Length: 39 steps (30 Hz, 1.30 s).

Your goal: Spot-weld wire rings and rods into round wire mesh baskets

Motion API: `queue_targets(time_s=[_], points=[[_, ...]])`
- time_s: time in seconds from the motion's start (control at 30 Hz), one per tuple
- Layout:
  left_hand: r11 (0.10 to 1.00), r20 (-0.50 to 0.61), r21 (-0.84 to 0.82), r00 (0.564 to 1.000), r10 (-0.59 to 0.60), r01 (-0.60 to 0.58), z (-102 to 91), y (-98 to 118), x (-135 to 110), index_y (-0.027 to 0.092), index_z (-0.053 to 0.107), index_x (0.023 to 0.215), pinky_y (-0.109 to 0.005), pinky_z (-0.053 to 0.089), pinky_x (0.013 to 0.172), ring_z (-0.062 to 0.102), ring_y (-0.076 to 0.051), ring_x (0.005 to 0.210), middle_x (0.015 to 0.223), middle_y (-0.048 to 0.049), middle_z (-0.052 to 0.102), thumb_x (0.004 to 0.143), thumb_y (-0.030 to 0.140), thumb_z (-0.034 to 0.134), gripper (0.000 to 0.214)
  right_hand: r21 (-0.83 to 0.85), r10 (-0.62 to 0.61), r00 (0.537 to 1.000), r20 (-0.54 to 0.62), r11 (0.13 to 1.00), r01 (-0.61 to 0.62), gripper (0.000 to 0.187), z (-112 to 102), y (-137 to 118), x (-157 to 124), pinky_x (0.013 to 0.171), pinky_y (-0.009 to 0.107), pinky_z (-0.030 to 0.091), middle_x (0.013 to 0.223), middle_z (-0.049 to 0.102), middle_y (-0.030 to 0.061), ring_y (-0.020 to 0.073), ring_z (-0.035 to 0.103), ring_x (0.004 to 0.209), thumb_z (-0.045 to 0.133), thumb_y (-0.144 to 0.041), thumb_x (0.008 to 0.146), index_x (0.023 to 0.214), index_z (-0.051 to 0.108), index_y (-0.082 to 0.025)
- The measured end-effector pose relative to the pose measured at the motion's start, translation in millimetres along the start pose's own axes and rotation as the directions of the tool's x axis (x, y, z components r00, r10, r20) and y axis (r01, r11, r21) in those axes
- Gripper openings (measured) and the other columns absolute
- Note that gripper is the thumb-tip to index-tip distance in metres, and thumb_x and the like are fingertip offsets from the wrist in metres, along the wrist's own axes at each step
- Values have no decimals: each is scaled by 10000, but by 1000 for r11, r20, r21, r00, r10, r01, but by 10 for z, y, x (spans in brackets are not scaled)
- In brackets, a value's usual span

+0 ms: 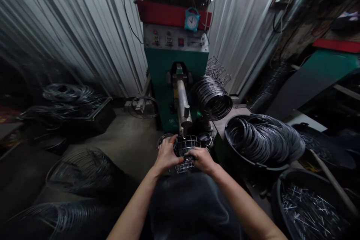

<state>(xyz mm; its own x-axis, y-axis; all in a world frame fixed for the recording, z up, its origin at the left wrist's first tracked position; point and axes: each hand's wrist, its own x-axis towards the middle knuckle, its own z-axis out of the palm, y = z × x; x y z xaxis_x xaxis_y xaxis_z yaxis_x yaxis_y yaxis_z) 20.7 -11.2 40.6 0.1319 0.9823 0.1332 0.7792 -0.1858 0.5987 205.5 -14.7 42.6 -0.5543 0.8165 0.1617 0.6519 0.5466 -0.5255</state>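
Note:
A round wire basket [189, 143] stands in front of me under the tip of the green spot welder's electrode arm [183, 103]. My left hand [166, 154] grips the basket's left side, thumb at the far rim and fingers at the near side. Orange wraps show on its thumb and a finger. My right hand [201, 158] is closed in a pinch at the basket's near right side; what lies between its dark fingertips is too small to make out. The basket's lower part is partly hidden by my hands and the dark apron [194, 202].
A coil of wire rings [215, 99] sits right of the welder [157, 67]. Farther right are a tub of rings [261, 140] and a tub of short wire rods [312, 210]. Wire bundles [81, 174] lie left. A blue clock [192, 20] hangs on the welder.

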Motion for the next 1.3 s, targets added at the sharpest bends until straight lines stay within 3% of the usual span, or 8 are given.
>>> queue_targets(time_s=[0.6,0.7,0.77,0.87,0.97,1.1,1.17,1.3], points=[[979,-6,65,982,-191,191,-48,77,279,176,404,1300,-379,403,905,447,-301,1152,1220,-120,510,551,372,687,825,-65,120,990,-74,990,-125,244,-19,35,287,797,243,453,1015,678,33,178,623,944,588,-68,792,958,674,-225],[978,3,72,981,-195,194,-47,42,339,202,412,1294,-390,401,904,443,-305,1158,1229,-111,510,548,386,697,820,52,123,977,-173,992,-115,288,19,50,252,834,267,454,1126,630,46,184,598,990,612,-113,786,1046,635,-233],[977,-4,69,980,-201,201,-42,35,347,202,410,1297,-395,391,924,434,-303,1172,1244,-111,501,540,379,707,832,233,183,934,-307,966,-113,359,101,97,98,866,297,452,1156,605,66,195,581,1012,641,-180,772,1124,582,-218],[976,-52,80,979,-198,201,-43,34,361,190,401,1307,-402,378,950,427,-299,1178,1257,-115,493,534,381,714,855,567,463,825,-325,793,-222,362,289,234,-260,827,325,471,980,647,69,208,599,910,663,-278,725,1057,573,-165],[975,-71,96,978,-194,200,-58,18,421,169,392,1318,-405,378,954,425,-304,1180,1262,-128,491,532,396,714,879,749,689,710,-145,545,-377,285,479,396,-607,710,291,482,838,643,54,194,600,802,654,-295,670,904,588,-146],[971,-61,89,974,-219,224,-70,-9,522,162,411,1303,-406,391,930,432,-314,1184,1260,-140,497,552,416,697,843,828,817,572,71,271,-490,270,609,522,-879,451,195,360,639,551,-16,117,508,544,607,-305,644,871,589,-159],[970,-64,82,972,-225,230,-67,-18,554,166,421,1295,-398,397,919,448,-312,1171,1249,-140,509,557,427,698,830,868,834,533,143,153,-472,295,625,530,-952,395,168,270,600,508,-40,85,432,459,605,-312,624,880,583,-167],[972,-53,66,974,-221,225,-56,-51,599,163,443,1277,-397,416,889,469,-317,1147,1224,-141,534,544,426,719,827,935,826,533,185,20,-355,359,664,464,-1091,370,157,231,639,553,-13,84,437,454,641,-302,594,920,564,-173]])
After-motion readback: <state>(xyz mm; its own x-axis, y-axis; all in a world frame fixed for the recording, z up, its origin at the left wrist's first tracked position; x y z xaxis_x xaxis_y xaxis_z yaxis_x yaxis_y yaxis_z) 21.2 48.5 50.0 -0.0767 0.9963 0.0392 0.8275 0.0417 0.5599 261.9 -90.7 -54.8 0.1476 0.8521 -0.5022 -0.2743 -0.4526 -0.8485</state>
